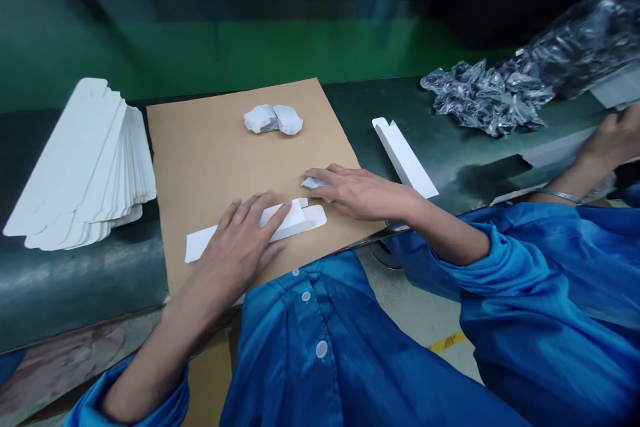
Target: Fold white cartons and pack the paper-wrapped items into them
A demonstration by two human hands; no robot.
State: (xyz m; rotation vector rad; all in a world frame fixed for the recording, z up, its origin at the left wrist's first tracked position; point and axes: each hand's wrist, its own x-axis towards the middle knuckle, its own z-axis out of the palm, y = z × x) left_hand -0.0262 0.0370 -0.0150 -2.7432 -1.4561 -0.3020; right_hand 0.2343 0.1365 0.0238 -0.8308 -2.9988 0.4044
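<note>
A narrow white carton (299, 219) lies on the brown cardboard sheet (200, 147), its right end flaps unfolded. My left hand (243, 233) grips the carton from above, thumb along its near side and fingers over the far side. At the carton's right end, my right hand (350, 192) is closed on a small packet wrapped in pale film (314, 183); most of it is hidden under the fingers. Two similar wrapped packets (287, 120) lie touching each other farther back on the cardboard.
A fanned stack of flat white cartons (75, 173) sits at the left. To the right stands a folded narrow carton (406, 159), with a heap of clear plastic-wrapped pieces (493, 97) behind it. Another person's hand (613, 140) is at the right edge of the dark green bench (370, 103).
</note>
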